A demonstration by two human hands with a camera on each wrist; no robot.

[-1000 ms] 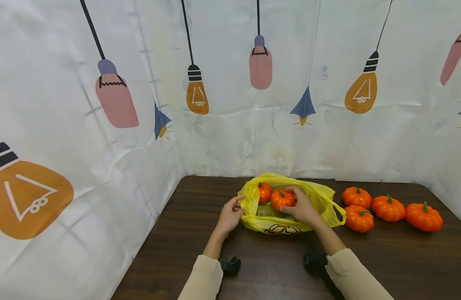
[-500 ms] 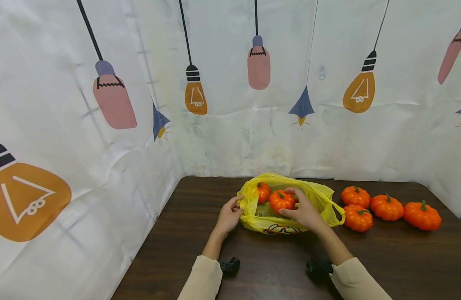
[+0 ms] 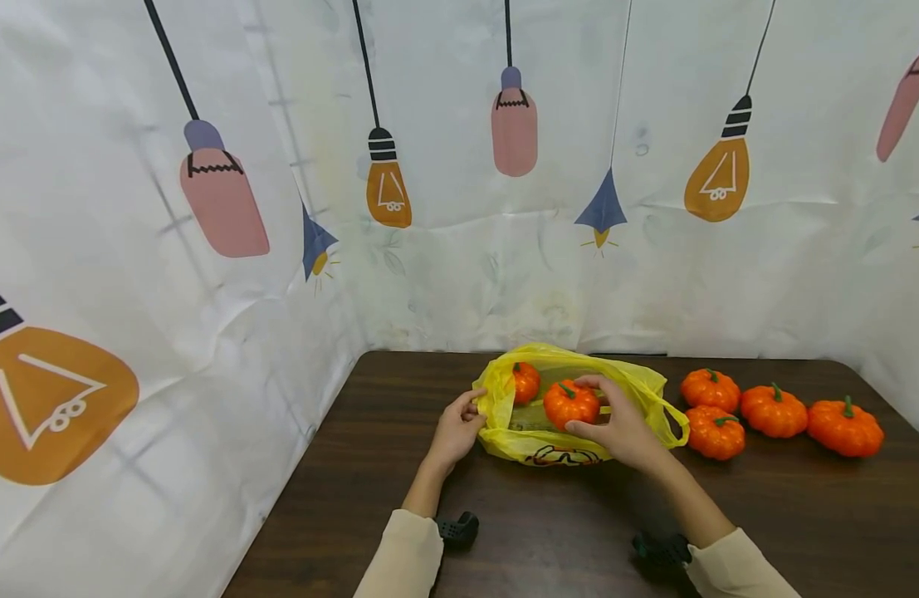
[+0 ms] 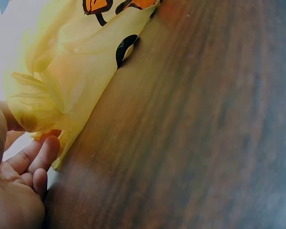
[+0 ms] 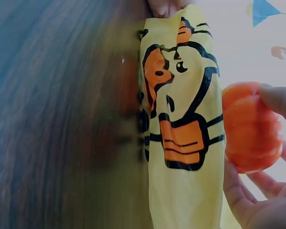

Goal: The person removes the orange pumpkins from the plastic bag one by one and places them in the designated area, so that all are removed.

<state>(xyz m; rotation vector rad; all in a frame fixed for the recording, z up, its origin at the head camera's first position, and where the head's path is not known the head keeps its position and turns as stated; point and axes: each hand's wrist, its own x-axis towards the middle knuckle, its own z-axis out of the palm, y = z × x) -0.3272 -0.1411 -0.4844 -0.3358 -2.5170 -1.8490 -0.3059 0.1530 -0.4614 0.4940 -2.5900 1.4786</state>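
Observation:
A yellow plastic bag (image 3: 638, 386) lies on the table with its mouth open towards me. My left hand (image 3: 455, 428) pinches its left edge; in the left wrist view, fingers (image 4: 47, 150) curl at the gathered yellow plastic. Thumb and fingers of my right hand (image 3: 625, 428) grip a small orange toy pumpkin (image 3: 566, 409) at the bag's mouth. In the right wrist view this pumpkin (image 5: 252, 131) shows beyond the bag's printed front (image 5: 190, 186). Another orange pumpkin (image 3: 526, 384) sits inside the bag at the left, partly covered by the plastic.
Several orange pumpkins with green stems, among them one nearest the bag (image 3: 716, 433) and one farthest right (image 3: 846, 428), stand right of it on the dark wooden table (image 3: 354, 498). A white printed cloth (image 3: 444, 274) hangs behind and at the left.
My right hand has shifted slightly to the right with the pumpkin, away from the other pumpkin in the bag. My left hand stays at the bag's left edge.

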